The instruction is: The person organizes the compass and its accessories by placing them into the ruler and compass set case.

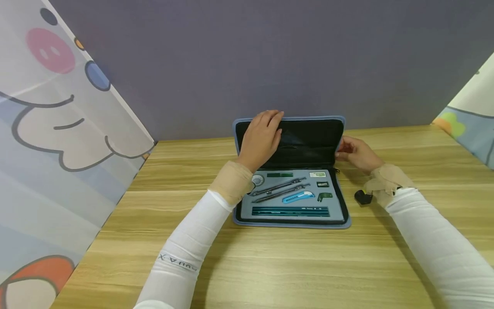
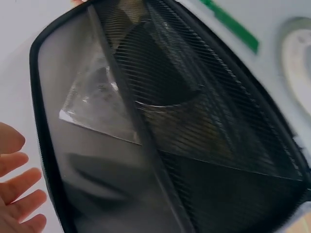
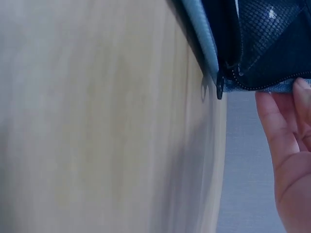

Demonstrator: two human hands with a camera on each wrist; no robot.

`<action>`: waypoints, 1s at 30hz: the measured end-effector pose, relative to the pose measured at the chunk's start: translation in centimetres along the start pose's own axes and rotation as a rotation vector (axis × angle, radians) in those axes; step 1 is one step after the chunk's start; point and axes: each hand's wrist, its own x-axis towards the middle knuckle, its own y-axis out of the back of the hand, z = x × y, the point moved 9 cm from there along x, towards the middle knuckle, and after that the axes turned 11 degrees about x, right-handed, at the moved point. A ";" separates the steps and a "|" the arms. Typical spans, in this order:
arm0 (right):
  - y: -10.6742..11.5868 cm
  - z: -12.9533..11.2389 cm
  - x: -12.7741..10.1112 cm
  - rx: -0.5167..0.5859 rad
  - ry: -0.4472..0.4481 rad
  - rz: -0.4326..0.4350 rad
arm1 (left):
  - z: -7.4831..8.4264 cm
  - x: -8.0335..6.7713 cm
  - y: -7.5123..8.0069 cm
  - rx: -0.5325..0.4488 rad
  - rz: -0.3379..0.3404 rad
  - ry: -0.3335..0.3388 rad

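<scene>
A blue-edged zip case lies unfolded on the table, its black-lined lid raised at the back. Two compasses, a light-blue utility knife, dark green pencils, a sharpener and an eraser sit in its grey tray. My left hand is at the lid's upper left, fingers loosely extended; the left wrist view shows those fingers beside the lid's edge, apart from it. My right hand pinches the lid's right edge between thumb and fingers.
In the left wrist view, a mesh pocket and a clear plastic sheet show inside the lid. A zip pull hangs at the case's corner. Beneath my right wrist is a small black object. A grey panel stands behind the wooden table.
</scene>
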 end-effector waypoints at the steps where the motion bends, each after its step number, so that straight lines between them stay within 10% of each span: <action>1: -0.1 0.0 0.0 0.012 -0.002 -0.006 | 0.1 0.1 0.1 -0.004 0.001 -0.003; 17: -0.7 -0.1 0.1 -0.156 -0.051 -0.095 | 0.8 -0.2 1.3 -0.133 -0.097 0.026; 30: -0.1 1.0 -0.5 -0.282 -0.166 -0.129 | 3.6 -2.1 2.6 -0.146 -0.177 -0.086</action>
